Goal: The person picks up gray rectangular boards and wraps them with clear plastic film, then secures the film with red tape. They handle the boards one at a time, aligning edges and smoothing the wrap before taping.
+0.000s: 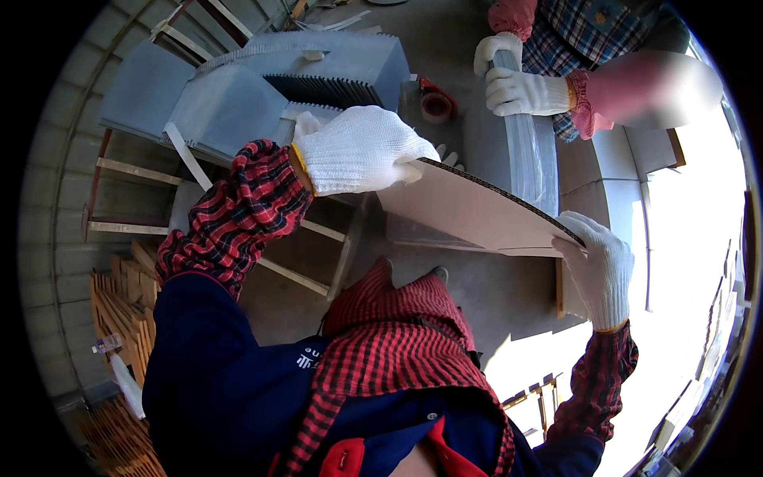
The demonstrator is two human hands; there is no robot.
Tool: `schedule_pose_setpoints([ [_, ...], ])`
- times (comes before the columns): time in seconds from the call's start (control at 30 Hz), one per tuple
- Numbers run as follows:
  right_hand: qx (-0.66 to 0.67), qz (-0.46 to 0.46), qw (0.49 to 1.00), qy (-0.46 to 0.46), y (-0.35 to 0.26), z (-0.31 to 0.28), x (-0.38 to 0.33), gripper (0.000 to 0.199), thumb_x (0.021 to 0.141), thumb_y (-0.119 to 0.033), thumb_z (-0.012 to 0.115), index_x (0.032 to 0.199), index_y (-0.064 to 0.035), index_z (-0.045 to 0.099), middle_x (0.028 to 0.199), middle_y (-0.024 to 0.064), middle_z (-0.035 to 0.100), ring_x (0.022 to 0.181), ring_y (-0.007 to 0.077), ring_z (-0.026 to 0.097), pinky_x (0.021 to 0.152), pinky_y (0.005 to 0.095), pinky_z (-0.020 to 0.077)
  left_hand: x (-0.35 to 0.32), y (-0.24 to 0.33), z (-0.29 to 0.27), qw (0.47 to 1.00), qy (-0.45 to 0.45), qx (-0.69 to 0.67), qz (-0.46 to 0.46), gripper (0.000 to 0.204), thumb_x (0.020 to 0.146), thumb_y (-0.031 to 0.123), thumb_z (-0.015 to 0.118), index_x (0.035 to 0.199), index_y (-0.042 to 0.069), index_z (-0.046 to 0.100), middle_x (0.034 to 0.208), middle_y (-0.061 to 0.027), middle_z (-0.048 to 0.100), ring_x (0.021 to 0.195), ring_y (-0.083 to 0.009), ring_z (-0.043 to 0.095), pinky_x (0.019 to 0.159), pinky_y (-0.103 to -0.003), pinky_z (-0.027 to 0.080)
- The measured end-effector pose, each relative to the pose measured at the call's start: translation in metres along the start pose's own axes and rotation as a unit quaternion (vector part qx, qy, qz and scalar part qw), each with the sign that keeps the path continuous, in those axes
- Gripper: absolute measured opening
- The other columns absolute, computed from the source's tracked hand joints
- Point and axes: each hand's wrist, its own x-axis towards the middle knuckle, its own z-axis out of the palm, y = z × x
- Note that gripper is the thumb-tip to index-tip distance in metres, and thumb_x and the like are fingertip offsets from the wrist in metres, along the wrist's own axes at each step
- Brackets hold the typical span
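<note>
A flat sheet of corrugated cardboard (469,208), pale on its near face with a dark fluted edge on top, is held up in front of me. At its left corner my left hand (362,151), in a white knitted glove, is closed on the edge. My right hand (598,258), gloved the same way, grips the right end. Beyond the sheet lies a grey stack wrapped in clear film (531,163), partly hidden by it. A co-worker's two gloved hands (517,89) rest on the far end of that stack.
Grey panels (226,107) and a slotted stack (342,67) lie on a frame to the left. A red tape dispenser (435,103) sits beyond the sheet. Wooden strips (127,310) are piled at the lower left. Cardboard boxes (612,167) stand at the right.
</note>
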Motion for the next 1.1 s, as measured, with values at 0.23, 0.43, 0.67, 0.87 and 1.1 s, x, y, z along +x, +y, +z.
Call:
schedule_pose_setpoints([
  [0.23,-0.197,-0.049,0.925,0.322,0.022,0.112,-0.04,0.034,0.082,-0.01,0.075,0.116,-0.0091,0.073,0.126,0.0118,0.07,0.123,0.0341,0.062,0.108,0.0535,0.0458,-0.001,0.001,0.079,0.915,0.381,0.089,0.1,0.05,0.073,-0.001,0.067,0.12,0.015,0.071,0.12,-0.0053,0.07,0.108,-0.0259,0.067,0.098,-0.043,0.052],
  [0.43,-0.135,-0.024,0.963,0.233,-0.005,0.095,-0.051,0.071,0.072,-0.028,0.084,0.136,-0.0121,0.059,0.146,0.0142,0.054,0.135,0.0399,0.049,0.11,0.0569,0.0378,-0.021,0.006,0.084,0.939,0.334,0.029,0.075,0.066,0.075,0.026,0.081,0.136,0.014,0.058,0.133,-0.009,0.059,0.128,-0.0302,0.052,0.114,-0.052,0.035],
  [0.67,-0.003,-0.009,0.997,0.08,-0.023,0.017,-0.055,0.027,0.092,-0.019,0.063,0.113,-0.0057,0.073,0.117,0.0142,0.071,0.111,0.035,0.063,0.098,0.0445,0.0489,-0.057,0.004,0.033,0.957,0.134,-0.255,0.026,0.065,0.084,0.028,0.081,0.14,0.006,0.057,0.134,-0.014,0.061,0.125,-0.029,0.057,0.109,-0.039,0.043],
  [0.87,0.019,-0.071,0.995,-0.064,-0.006,-0.004,-0.056,0.023,0.097,-0.019,0.059,0.107,-0.0039,0.073,0.1,0.0143,0.073,0.079,0.0322,0.072,0.072,0.0389,0.0573,-0.084,0.007,0.018,0.971,0.083,-0.219,-0.041,0.043,0.093,0.028,0.071,0.128,0.003,0.066,0.115,-0.0135,0.072,0.107,-0.0269,0.069,0.097,-0.036,0.052],
  [1.1,-0.066,-0.171,0.98,-0.076,-0.001,-0.007,-0.038,0.015,0.094,-0.01,0.058,0.103,-0.0041,0.069,0.092,0.0136,0.07,0.078,0.033,0.07,0.068,0.0371,0.0564,-0.065,-0.012,0.04,0.949,0.164,-0.268,0.025,0.027,0.1,0.023,0.061,0.117,0.004,0.07,0.1,-0.0105,0.076,0.097,-0.0216,0.073,0.089,-0.032,0.057],
])
